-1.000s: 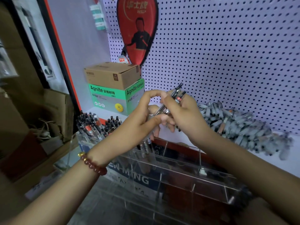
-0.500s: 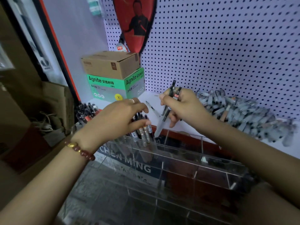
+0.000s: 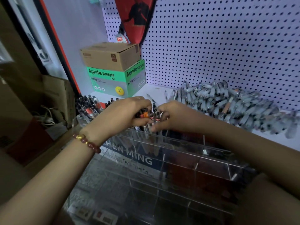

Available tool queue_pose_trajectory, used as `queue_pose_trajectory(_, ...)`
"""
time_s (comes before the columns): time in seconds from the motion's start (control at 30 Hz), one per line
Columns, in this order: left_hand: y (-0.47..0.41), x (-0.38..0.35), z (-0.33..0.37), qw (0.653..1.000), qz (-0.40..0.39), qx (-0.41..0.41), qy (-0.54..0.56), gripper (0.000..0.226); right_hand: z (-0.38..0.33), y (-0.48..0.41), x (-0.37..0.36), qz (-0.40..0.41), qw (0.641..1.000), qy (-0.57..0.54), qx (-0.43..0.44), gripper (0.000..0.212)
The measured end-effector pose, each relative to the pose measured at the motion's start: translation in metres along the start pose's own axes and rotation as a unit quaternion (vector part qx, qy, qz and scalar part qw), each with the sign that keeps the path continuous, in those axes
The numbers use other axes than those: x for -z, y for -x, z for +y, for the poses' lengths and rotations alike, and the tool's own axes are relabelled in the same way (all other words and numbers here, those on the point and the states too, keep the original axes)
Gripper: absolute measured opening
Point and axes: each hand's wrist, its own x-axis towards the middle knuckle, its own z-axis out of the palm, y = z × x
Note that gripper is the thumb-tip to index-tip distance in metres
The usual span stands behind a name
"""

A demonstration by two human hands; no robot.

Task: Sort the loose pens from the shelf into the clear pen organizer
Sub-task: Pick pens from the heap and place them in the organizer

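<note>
Dim, soft blur, wide-angle edge distortion.

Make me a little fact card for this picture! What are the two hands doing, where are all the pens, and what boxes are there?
left hand: grips a bunch of pens standing in the clear pen organizer
right hand: pinches the same bunch
loose pens: piled on the shelf, against the pegboard
boxes: cardboard box on top of the green Agnite box
left wrist: bead bracelet
</note>
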Motion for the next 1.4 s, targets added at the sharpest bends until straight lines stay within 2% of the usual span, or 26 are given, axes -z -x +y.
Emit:
queue_pose_trajectory(0.07, -0.001, 0.001, 0.000, 1.000, 0.004, 0.005, 0.029, 0.035, -0.001, 0.000, -0.001, -0.023, 0.999, 0.049, 0.006, 0.033)
queue_pose_trajectory(0.17, -0.002, 0.001, -0.001, 0.999, 0.006, 0.014, 0.045, 0.033, -0.001, 0.001, -0.004, -0.015, 0.997, 0.079, 0.008, 0.033)
queue_pose_trajectory(0.37, -0.001, 0.004, -0.003, 0.999, 0.013, 0.025, 0.043, 0.034, -0.007, 0.005, -0.011, 0.043, 0.998, 0.048, 0.017, 0.053)
queue_pose_trajectory(0.43, 0.000, 0.007, -0.004, 0.999, -0.006, 0.041, 0.034, 0.039, -0.006, 0.005, -0.012, 0.036, 0.999, 0.029, 0.010, 0.058)
queue_pose_trajectory(0.53, 0.002, 0.016, -0.004, 0.991, -0.037, 0.074, 0.109, 0.061, -0.005, 0.002, -0.009, -0.021, 1.000, 0.020, 0.009, 0.062)
queue_pose_trajectory(0.6, 0.003, 0.019, -0.002, 0.986, -0.042, 0.083, 0.141, 0.067, -0.005, 0.000, -0.007, -0.042, 0.999, 0.026, 0.014, 0.053)
queue_pose_trajectory(0.7, 0.003, 0.017, 0.001, 0.991, -0.053, 0.090, 0.090, 0.056, -0.005, 0.000, -0.009, -0.014, 0.999, 0.030, 0.007, 0.036)
queue_pose_trajectory(0.87, 0.002, 0.013, 0.003, 0.996, -0.051, 0.070, 0.004, 0.040, -0.005, 0.001, -0.018, 0.038, 0.998, 0.057, 0.011, 0.039)
queue_pose_trajectory(1.0, 0.001, 0.012, 0.002, 0.997, -0.049, 0.059, -0.003, 0.037, -0.004, 0.001, -0.014, 0.003, 1.000, 0.028, 0.008, 0.033)
queue_pose_trajectory(1.2, 0.002, 0.017, -0.002, 0.997, -0.046, 0.057, 0.024, 0.046, -0.003, 0.001, 0.010, -0.062, 0.997, -0.043, -0.009, 0.031)
queue_pose_trajectory(1.27, 0.003, 0.021, -0.003, 0.996, -0.031, 0.070, 0.037, 0.045, 0.004, -0.006, 0.027, -0.036, 0.996, -0.079, -0.022, 0.025)
queue_pose_trajectory(1.4, -0.001, 0.024, -0.009, 0.990, 0.037, 0.090, 0.101, 0.034, 0.032, -0.047, 0.041, 0.071, 0.990, -0.096, -0.076, 0.016)
